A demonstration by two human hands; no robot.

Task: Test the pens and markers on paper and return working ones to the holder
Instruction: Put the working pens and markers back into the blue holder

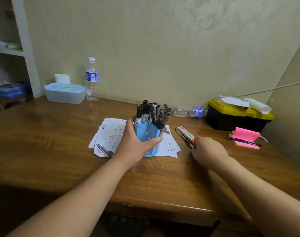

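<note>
head view showed my left hand (133, 146) curled round the holder (148, 135), which stood full of pens (152, 112) on the scribbled paper (110, 134). my right hand (209, 148) lay at the near ends of the loose markers (186, 134) beside the paper; i could not tell whether it pinched one. i judged the return step was in hand: next, pinch one marker firmly and drop it into the holder.

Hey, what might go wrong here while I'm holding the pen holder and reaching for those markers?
The holder is crammed with pens and stands on loose paper; your left hand could tip it or drag the sheets. The markers by your right hand lie loose and may roll away.
</note>
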